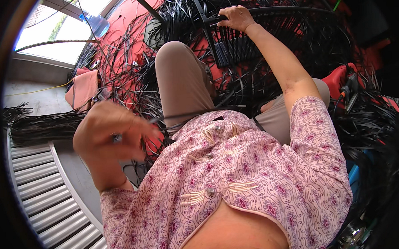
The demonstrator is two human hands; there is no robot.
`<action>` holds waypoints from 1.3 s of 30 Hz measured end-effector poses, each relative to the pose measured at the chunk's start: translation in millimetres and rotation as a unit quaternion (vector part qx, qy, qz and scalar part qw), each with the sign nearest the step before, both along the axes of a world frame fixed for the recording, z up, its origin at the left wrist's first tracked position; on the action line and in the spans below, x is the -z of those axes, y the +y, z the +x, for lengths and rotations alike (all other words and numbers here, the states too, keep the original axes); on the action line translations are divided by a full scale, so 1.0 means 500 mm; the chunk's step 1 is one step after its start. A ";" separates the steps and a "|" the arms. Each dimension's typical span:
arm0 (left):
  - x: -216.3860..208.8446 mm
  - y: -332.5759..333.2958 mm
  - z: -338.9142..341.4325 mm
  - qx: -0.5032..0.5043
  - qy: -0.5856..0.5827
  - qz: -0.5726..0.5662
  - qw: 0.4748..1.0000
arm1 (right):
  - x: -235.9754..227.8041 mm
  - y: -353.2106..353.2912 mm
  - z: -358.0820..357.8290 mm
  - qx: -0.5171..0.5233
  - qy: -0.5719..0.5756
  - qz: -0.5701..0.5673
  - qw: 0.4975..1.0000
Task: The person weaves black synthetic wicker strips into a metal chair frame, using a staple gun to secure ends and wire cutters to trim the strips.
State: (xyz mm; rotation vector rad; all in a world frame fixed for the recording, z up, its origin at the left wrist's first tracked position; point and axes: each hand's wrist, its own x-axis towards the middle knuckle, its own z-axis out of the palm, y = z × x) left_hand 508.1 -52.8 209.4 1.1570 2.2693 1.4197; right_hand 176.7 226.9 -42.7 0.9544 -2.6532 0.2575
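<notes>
My right hand [237,18] reaches far forward, its fingers curled round the edge of a black frame [205,20]. Black strips strung on the frame hang in close rows below that hand, and a denser dark woven panel [237,51] lies at its lower part. My left hand [116,130] is raised at the left, smeared by motion, with something shiny like a ring on a finger. A thin black strip [182,123] runs from beside its fingertips across my lap; whether the fingers grip it cannot be made out.
Loose black strips [139,87] cover much of the red floor [124,23]. At the left are a metal roller conveyor [41,180] with a strip bundle [45,128], and a pinkish folded piece [84,89]. A blue water jug [97,25] lies near the window. A red object [339,79] sits right.
</notes>
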 end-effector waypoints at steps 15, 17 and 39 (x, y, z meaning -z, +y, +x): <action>0.374 0.156 -0.847 0.223 0.322 -0.560 0.730 | -0.003 -0.070 0.016 0.000 0.190 -0.063 0.980; 0.381 0.198 -0.872 0.215 0.199 -0.605 0.741 | 0.000 -0.065 0.006 0.001 0.204 -0.062 0.977; 0.509 0.135 -0.930 -0.183 -0.262 -0.162 0.934 | -0.031 -0.082 -0.014 -0.066 0.139 -0.141 0.978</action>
